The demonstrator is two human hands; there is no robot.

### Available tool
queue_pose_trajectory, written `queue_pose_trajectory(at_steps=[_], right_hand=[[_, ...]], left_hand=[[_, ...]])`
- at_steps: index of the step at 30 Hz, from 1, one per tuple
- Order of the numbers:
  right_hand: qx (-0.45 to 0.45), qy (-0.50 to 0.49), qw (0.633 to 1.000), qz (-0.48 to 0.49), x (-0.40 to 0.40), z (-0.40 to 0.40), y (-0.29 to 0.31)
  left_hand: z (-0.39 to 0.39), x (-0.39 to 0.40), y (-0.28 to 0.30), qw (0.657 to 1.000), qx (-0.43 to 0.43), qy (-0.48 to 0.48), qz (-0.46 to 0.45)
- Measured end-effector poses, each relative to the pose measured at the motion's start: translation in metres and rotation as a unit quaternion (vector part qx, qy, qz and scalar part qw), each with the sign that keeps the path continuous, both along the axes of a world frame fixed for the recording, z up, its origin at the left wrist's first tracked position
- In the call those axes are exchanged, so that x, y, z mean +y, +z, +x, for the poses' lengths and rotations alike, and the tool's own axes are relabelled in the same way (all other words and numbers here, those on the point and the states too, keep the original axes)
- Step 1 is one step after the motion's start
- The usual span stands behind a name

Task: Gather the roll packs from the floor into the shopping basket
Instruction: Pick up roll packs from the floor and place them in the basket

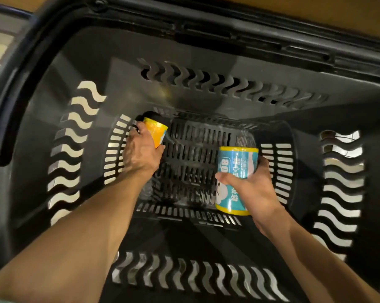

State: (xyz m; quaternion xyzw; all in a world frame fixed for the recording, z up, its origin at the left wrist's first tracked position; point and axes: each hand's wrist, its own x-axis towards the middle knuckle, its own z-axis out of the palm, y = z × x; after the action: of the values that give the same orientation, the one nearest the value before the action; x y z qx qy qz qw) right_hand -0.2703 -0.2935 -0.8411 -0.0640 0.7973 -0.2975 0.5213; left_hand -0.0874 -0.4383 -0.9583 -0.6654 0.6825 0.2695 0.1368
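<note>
I look straight down into a black plastic shopping basket with wavy slots in its walls and a slotted bottom. My left hand reaches deep to the bottom's far left corner and grips an orange-yellow roll pack with a black end. My right hand holds a blue-and-white roll pack with yellow bands, upright, above the right side of the basket's bottom. Both forearms are inside the basket.
The basket's black handle lies folded along the left rim. A light floor shows through the side slots, and a brown surface lies beyond the far rim. No other object lies on the basket's slotted bottom.
</note>
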Motion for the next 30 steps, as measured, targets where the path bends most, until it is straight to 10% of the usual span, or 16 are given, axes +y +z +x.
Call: queue_pose_trajectory(at_steps=[30], right_hand=[[0.014,-0.004,0.999,0.049,-0.074,0.056,-0.102]], left_hand=[[0.025,-0.023,0.032,0.993,0.059,0.051,0.083]])
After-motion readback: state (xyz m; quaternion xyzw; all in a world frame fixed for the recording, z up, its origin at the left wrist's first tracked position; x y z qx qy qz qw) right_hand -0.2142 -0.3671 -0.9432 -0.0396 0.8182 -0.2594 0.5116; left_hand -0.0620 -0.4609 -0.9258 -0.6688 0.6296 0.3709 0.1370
